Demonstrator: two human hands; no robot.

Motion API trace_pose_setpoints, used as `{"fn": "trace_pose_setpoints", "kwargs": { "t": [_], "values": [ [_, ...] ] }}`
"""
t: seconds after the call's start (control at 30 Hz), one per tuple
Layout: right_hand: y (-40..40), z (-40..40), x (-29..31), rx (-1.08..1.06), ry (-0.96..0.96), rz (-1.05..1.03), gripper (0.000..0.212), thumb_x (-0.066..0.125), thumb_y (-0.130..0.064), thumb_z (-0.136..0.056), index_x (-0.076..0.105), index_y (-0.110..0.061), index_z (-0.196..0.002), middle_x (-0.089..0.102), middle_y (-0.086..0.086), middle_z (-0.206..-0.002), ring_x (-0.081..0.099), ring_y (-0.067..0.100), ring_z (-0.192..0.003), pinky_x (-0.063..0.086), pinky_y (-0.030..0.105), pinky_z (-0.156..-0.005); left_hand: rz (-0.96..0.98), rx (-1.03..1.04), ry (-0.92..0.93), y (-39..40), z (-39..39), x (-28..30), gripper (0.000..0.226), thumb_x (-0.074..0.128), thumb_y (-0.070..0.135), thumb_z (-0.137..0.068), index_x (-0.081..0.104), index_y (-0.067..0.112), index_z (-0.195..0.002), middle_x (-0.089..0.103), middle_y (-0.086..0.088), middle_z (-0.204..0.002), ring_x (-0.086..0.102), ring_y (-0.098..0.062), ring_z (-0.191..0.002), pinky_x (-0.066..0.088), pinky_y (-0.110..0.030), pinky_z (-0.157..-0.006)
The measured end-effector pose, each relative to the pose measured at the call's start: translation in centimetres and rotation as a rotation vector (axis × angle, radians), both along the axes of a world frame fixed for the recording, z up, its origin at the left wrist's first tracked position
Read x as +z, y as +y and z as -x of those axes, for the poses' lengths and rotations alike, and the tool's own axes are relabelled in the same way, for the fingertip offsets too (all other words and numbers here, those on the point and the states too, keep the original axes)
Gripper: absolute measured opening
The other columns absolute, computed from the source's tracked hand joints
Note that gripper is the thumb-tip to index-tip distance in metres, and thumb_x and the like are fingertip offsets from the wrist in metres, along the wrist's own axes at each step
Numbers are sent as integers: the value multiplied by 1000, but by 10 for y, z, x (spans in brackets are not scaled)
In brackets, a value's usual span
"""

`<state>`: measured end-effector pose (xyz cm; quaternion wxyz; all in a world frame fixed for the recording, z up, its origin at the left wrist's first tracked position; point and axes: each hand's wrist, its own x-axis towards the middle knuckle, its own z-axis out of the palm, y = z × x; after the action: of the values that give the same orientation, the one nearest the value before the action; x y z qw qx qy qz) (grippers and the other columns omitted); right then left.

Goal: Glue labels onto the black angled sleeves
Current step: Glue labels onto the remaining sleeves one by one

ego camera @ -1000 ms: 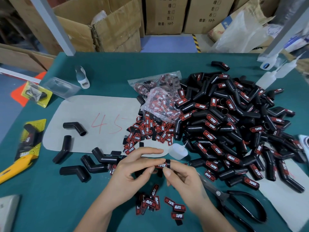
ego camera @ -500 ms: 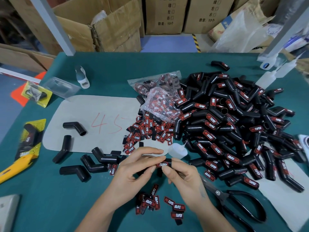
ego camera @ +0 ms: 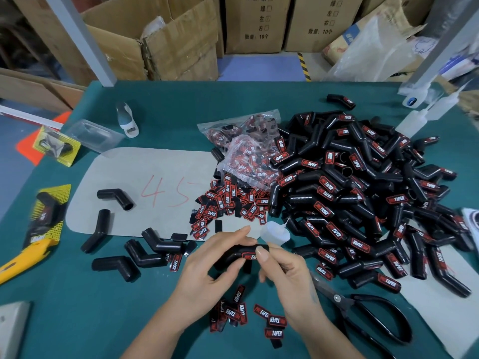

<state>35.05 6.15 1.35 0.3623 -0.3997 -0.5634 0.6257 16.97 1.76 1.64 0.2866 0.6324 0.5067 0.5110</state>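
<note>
Nearest the camera, a loose cluster of red-and-black printed labels [ego camera: 259,316] lies on the green-covered table [ego camera: 64,307]; several overlap, so their lettering is only partly legible. Just above them, the left hand [ego camera: 207,270] and right hand [ego camera: 285,270] together hold one black angled rubber sleeve [ego camera: 233,256]: left fingers curl round its lower limb, while the right thumb and fingers pinch its upper end, pressing on a red-edged label [ego camera: 248,255] largely hidden by the thumb. To the right, black-handled scissors [ego camera: 363,312] lie partly under the right wrist. Beyond the hands stands a small translucent glue bottle [ego camera: 274,233], its base obscured. Left, five unlabelled black sleeves [ego camera: 145,255] rest on and beside a grey mat [ego camera: 145,177] marked "45". Farther right rises a large heap of labelled sleeves [ego camera: 363,190], and a clear bag of labels [ego camera: 246,151], contents indistinct. Cardboard cartons [ego camera: 181,40] close the background, cut off at the top edge.
</note>
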Motion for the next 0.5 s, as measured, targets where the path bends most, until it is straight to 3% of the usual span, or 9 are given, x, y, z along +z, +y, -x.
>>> {"fn": "trace_pose_setpoints", "kwargs": {
  "t": [0.1, 0.17, 0.23, 0.3, 0.37, 0.4, 0.5],
  "values": [
    [-1, 2, 2, 8, -21, -39, 50, 60, -45, -97, 54, -12, -60, 46, -5, -65, 44, 3, -64, 35, 13, -67, 96, -29, -38, 0, 2, 2, 51, 64, 16, -97, 59, 34, -144, 66, 10, -130, 62, -19, -124, 43, -21, -107],
    [-1, 4, 6, 18, -46, -89, 42, 61, -40, -98, 56, -26, -58, 47, -15, -67, 45, 0, -65, 36, 11, -67, 153, -83, -61, 1, 2, 2, 42, 63, 19, -99, 64, 29, -140, 64, 7, -131, 61, -20, -126, 44, -22, -106],
    [-2, 6, 9, 40, -31, -118, 37, 62, -38, -98, 61, -41, -62, 50, -15, -70, 48, -1, -68, 38, 12, -68, 204, -134, -153, 1, 1, 4, 35, 62, 19, -101, 68, 25, -135, 68, 5, -130, 64, -16, -119, 51, -23, -96],
    [-1, 6, 11, 50, -15, -127, 36, 64, -45, -98, 62, -40, -62, 51, -2, -72, 49, 5, -71, 40, 17, -68, 256, -171, -276, 1, 1, 7, 33, 60, 19, -101, 70, 22, -133, 69, 5, -130, 67, -8, -105, 54, -18, -79],
    [-2, 6, 12, 49, -10, -109, 46, 63, -54, -98, 58, -26, -61, 50, 6, -76, 49, 7, -73, 40, 19, -68, 272, -180, -315, 0, 2, 9, 32, 60, 20, -102, 71, 20, -132, 70, 3, -131, 66, -4, -99, 51, -13, -74],
    [-2, 6, 12, 49, -8, -107, 47, 62, -54, -99, 58, -25, -62, 52, 2, -77, 50, 5, -74, 41, 17, -70, 270, -188, -330, 0, 2, 10, 33, 59, 19, -102, 71, 18, -132, 70, 0, -132, 67, -4, -98, 51, -13, -73],
    [-2, 9, 15, 65, 4, -119, 34, 59, -48, -102, 65, -44, -69, 58, -15, -82, 56, 1, -77, 44, 14, -73, 274, -205, -379, -1, 1, 9, 33, 58, 15, -102, 72, 13, -132, 69, -7, -134, 68, -10, -90, 51, -15, -70]
  ]
}}
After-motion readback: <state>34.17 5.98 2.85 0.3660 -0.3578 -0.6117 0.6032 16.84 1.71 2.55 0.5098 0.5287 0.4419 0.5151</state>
